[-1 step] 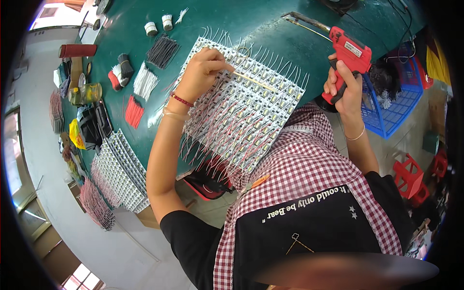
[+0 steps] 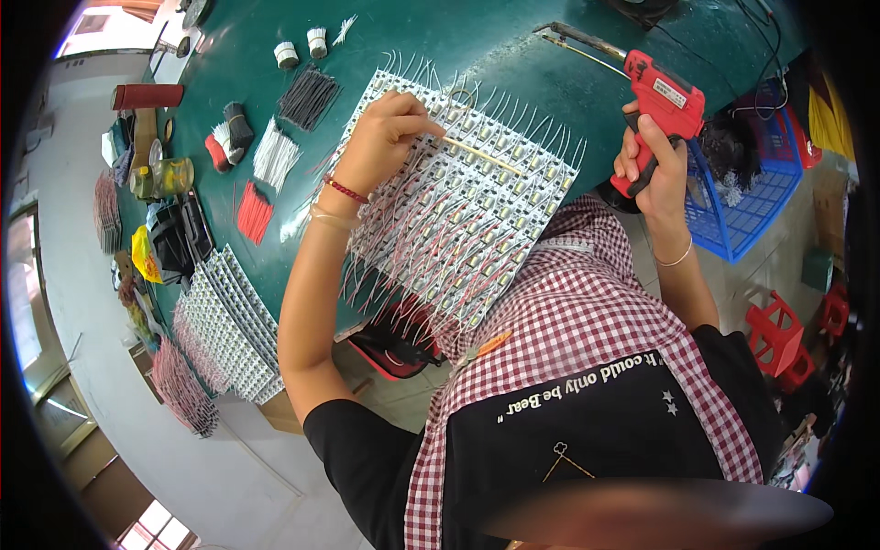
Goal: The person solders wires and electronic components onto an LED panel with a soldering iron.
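My left hand [image 2: 392, 133] pinches a thin pale stick [image 2: 484, 156] above a large panel of white circuit boards [image 2: 513, 197]. The stick slants across the rows of small parts. White wires stand out along the panel's far edge, and red and white wires trail over its near left part. The panel lies tilted across the table's near edge, close to my apron. To the right, my right hand [image 2: 660, 170] is wrapped around the handle of a red soldering gun [image 2: 667, 96]. Its long metal tip points left over the table, apart from the panel.
On the green table [image 2: 412, 32] lie bundles of black wires [image 2: 309, 96], white wires [image 2: 275, 154] and red wires [image 2: 254, 213]. More wired boards [image 2: 229, 321] stand at the left. A blue basket [image 2: 733, 220] is at the right, with red stools [image 2: 777, 335] below it.
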The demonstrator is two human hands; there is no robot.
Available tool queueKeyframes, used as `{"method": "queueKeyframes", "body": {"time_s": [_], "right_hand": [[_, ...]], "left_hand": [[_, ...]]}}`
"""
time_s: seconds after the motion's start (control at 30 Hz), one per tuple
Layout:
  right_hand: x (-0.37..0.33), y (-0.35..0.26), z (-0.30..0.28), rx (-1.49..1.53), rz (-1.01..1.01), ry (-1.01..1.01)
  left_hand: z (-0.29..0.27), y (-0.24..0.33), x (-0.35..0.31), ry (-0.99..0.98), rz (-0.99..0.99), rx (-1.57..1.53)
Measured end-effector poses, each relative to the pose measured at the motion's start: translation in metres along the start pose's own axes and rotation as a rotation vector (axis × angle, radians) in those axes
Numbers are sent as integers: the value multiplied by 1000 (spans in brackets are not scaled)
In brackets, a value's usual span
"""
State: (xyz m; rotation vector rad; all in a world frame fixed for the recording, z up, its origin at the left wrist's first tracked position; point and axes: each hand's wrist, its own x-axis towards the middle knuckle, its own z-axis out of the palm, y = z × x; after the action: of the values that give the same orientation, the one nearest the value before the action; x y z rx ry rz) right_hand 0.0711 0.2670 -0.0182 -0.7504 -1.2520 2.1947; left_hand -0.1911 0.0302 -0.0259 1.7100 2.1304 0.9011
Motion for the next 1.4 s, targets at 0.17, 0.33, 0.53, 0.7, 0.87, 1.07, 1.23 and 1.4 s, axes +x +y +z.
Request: {"method": "queueKeyframes", "body": {"time_s": [0.17,0.33,0.53,0.7,0.87,1.07,1.23,1.4], "right_hand": [[-1,-2,2,2,2,8],[-1,-1,2,1,3,-5],[-1,-2,3,-1,10,-15],[-2,-2,3,-3,10,-14],[-5,-2,3,6,24,-10],[-4,-1,-1,24,23,-4],[-5,-1,-1,24,25,0],[-6,0,-3,29,32,2]], "left_hand": [[1,1,1,2,1,-5],[3,5,0,-28,-33,5],[8,12,3,-33,-16,-22],[11,12,2,-48,-17,-45],[15,14,6,-66,-2,-25],[13,17,7,-75,-32,-31],[12,16,6,-87,-26,-19],[18,15,5,-90,-23,-60]]}}
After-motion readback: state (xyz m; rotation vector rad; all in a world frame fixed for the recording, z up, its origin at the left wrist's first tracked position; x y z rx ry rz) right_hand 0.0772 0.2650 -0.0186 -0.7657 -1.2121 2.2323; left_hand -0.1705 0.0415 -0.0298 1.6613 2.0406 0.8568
